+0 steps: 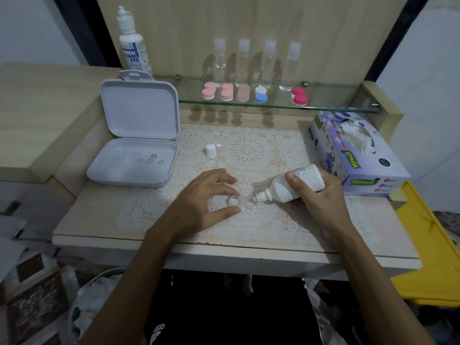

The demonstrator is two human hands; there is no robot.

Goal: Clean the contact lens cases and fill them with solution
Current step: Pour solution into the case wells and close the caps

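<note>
Front edge of the surface [224, 247] across the lower middle of the frame, both forearms crossing it; bare lace mat [249, 150] at centre, open between the hands and the shelf.

Open white box [134, 163] at left, lid upright, small rings lying in its tray. Loose white cap [211, 150] just right of the box, apart from both hands. Tissue box [358, 155] at right, near the right hand. Glass shelf [323, 108] across the upper middle, carrying a row of lens cases: pink [208, 92], pink [227, 92], pale pink [243, 92], blue and white [260, 94], red [299, 95]. Four clear small bottles [245, 63] standing behind them. Tall solution bottle [132, 43] upright at upper left. Yellow object [428, 245] at lower right, beyond the surface's edge.

Clear contact lens case [239, 203] on the mat at centre. Left hand [204, 202] resting on the mat, thumb and fingers curved round the case's left well, grip on the case. Right hand [321, 192] wrapped round a white bottle [291, 188], grip closed on it, thumb on top. Bottle uncapped and tipped down to the left, nozzle just over the case's right well.
</note>
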